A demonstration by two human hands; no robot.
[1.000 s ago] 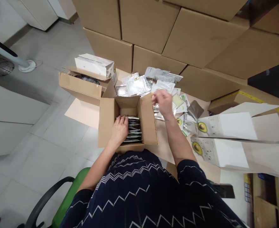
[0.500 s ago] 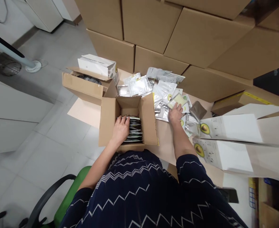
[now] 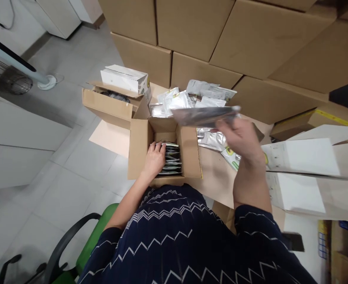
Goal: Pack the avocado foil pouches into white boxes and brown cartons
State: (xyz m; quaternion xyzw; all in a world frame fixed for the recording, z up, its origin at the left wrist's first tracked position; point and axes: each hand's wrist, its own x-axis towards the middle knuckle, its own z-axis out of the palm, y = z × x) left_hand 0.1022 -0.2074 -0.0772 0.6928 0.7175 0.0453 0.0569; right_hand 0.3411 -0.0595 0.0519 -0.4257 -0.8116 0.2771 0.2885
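Note:
An open cardboard box (image 3: 192,157) stands right in front of me. Inside it, a row of flat packets (image 3: 172,161) stands on edge. My left hand (image 3: 155,159) reaches into the box, its fingers curled over the far end of that row. My right hand (image 3: 240,138), raised above the table to the right, grips a dark, shiny flat pouch (image 3: 205,116), which is smeared by motion. Below and behind it lies a loose heap of silver and white pouches (image 3: 176,101), some with an avocado print, partly hidden by my right hand and the pouch.
Left of the heap are a second open carton (image 3: 107,105) and a white box (image 3: 123,77). Large cardboard boxes (image 3: 197,27) form a wall behind the table. White avocado-print cartons (image 3: 304,157) lie open at right. A green chair (image 3: 98,228) stands at lower left.
My right hand has risen from the heap with a pouch in its grip and now holds it toward the box. The left hand stays in the box.

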